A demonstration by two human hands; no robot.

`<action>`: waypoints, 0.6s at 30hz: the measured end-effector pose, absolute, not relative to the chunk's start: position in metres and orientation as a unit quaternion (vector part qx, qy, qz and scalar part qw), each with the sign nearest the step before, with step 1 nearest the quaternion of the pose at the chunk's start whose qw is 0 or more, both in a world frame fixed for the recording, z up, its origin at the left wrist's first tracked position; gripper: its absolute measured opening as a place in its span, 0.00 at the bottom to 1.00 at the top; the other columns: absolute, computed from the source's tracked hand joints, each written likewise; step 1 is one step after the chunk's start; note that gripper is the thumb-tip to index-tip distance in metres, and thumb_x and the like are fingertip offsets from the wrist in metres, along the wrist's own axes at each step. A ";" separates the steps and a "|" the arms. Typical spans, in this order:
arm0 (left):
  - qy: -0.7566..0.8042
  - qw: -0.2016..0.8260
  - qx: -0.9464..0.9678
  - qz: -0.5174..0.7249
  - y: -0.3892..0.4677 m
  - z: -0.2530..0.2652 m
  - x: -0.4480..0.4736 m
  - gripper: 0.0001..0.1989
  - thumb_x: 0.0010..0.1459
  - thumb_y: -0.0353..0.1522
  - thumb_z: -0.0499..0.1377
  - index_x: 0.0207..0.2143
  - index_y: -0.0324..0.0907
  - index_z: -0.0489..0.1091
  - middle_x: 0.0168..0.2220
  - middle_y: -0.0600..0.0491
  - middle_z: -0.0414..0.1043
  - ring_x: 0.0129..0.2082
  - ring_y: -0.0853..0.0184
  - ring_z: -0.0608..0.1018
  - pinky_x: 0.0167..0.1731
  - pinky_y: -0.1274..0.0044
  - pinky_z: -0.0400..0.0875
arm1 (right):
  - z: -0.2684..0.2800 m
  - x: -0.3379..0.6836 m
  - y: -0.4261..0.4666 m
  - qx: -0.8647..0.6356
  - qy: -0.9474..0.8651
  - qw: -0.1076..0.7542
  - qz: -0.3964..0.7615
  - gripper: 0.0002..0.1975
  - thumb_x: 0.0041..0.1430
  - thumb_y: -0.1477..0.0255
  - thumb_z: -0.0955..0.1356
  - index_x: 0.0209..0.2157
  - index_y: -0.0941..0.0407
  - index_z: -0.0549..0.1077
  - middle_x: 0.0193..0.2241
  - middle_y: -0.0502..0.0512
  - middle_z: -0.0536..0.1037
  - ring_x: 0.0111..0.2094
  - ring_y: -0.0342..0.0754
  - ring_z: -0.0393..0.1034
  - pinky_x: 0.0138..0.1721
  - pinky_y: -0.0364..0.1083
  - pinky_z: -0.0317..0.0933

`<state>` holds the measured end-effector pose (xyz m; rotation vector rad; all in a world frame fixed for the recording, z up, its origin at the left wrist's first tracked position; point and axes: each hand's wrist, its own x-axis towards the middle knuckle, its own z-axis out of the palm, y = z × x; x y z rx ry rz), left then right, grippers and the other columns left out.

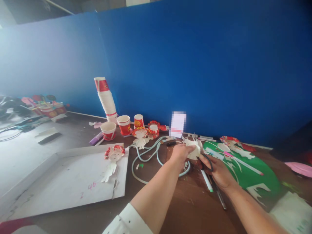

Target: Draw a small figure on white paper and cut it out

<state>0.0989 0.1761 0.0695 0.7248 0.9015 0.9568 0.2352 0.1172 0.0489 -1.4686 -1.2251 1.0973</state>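
Pinching white paper piece with left hand, just below and right of frame centre; gripping black scissors with right hand. Likely light, bendy, easily torn: best held gently near the edge!

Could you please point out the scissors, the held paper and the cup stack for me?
Scissors [209, 160], head view: on the dark handle loop.
Held paper [195, 153], head view: on its pale face.
Cup stack [106, 102], head view: on its white middle.

Tray left, mat right

Between them, the left hand holds paper, the right hand scissors. A cable lies between tray and left hand. On the tray lies 1 paper figure; behind stand cups, before a partition.
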 end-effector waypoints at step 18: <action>0.397 0.705 0.342 0.478 0.174 0.062 0.106 0.10 0.44 0.31 0.66 0.29 0.34 0.74 0.23 0.49 0.72 0.21 0.68 0.73 0.24 0.76 0.68 | 0.053 0.232 0.115 -0.611 -0.512 0.439 0.415 0.18 0.52 0.51 0.67 0.25 0.52 0.73 0.21 0.50 0.74 0.25 0.51 0.68 0.27 0.46 0.58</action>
